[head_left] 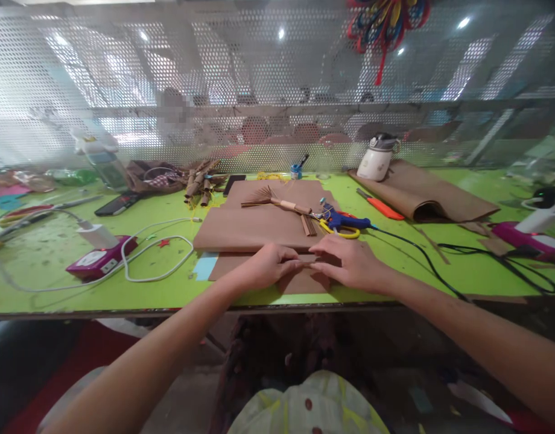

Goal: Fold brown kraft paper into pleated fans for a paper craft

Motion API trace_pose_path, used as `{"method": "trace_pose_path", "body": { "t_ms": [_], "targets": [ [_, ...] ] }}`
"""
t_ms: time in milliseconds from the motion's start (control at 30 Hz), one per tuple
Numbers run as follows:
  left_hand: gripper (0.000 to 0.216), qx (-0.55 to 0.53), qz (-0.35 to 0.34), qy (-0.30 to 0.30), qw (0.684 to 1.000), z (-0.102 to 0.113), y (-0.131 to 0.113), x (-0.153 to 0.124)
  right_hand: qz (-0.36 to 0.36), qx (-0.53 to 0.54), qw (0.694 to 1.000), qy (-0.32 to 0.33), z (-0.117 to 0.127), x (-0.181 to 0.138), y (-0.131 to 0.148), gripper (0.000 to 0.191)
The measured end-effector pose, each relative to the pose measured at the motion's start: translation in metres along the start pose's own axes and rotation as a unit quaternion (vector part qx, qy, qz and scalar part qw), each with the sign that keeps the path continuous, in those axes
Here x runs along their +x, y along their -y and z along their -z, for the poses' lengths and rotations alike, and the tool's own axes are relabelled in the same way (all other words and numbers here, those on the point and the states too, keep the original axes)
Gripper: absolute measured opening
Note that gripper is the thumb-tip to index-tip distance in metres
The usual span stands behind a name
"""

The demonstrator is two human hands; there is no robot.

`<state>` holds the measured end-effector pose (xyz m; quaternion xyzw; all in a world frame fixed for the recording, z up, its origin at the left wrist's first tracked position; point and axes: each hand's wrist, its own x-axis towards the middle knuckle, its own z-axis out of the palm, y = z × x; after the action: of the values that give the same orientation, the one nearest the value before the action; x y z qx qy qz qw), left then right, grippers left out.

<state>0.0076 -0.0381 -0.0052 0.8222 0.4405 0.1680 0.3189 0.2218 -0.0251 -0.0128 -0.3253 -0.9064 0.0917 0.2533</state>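
a: green worktop (pixel 169 296) backed by perforated mesh. where's the brown paper strip (pixel 310 263)?
b: at the near edge, lying left to right on a brown sheet (pixel 300 282).
a: hands?
b: left hand (pixel 268 266) and right hand (pixel 350 262) each pinch one end.
a: containers, writing?
b: small blue pot (pixel 296 172) holds a dark tool; any lettering is too small to read.

I am counting two hands at work, my left hand (pixel 266 268) and my right hand (pixel 350 264); I am also counting two pink power strips (pixel 101 260) (the second strip (pixel 528 240) is lying far right); one blue glue gun (pixel 345 222); one pair of yellow scissors (pixel 338 232); one orange knife (pixel 381 208); one white jug (pixel 376 160); one small blue pot (pixel 296 172).
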Motion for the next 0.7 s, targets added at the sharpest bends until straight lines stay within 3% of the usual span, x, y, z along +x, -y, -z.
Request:
{"method": "trace_pose_path", "body": {
  "t_ms": [133, 333, 500, 700],
  "targets": [
    [0.035, 0.002, -0.013, -0.014, 1.0, -0.001, -0.002, -0.001, -0.031, 0.066, 0.997, 0.034, 0.003, 0.01, 0.008, 0.014],
    [0.031, -0.054, 0.021, -0.012, 0.998, -0.002, -0.003, -0.003, -0.023, 0.12, 0.991, 0.062, -0.001, 0.008, -0.001, 0.022],
    [0.04, -0.106, 0.049, 0.033, 0.993, 0.004, -0.004, -0.004, -0.029, 0.132, 0.99, 0.046, -0.004, 0.002, -0.012, 0.024],
    [0.037, -0.094, 0.076, 0.022, 0.992, 0.001, -0.004, -0.001, -0.029, 0.136, 0.989, 0.057, -0.004, 0.001, -0.015, 0.026]
  ]
}}
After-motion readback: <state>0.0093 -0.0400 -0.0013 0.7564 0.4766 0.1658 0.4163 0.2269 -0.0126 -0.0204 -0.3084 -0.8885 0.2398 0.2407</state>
